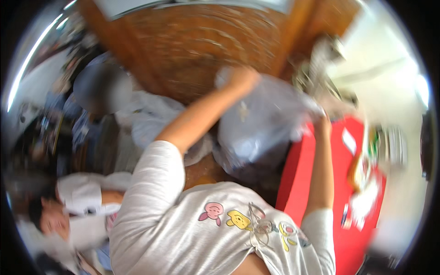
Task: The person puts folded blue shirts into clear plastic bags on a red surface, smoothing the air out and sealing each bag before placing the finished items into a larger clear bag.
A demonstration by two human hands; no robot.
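A translucent, pale plastic bag (256, 128) is stretched between my two hands, its body hanging down in front of me. My left hand (245, 79), blurred by motion, is closed on the bag's far left edge. Lower and to the right, my right hand (322, 123) grips the bag's right edge, above the side of a red surface. Something bluish-grey shows through the lower part of the bag, but I cannot make out what it is.
Wooden panelling (206, 41) stands beyond my hands. On my right, the red surface (298, 178) carries papers and small packages. White plastic bags (156, 114) lie to the left, near a round, blurred grey object (101, 85). Another person (82, 215) in white is at lower left.
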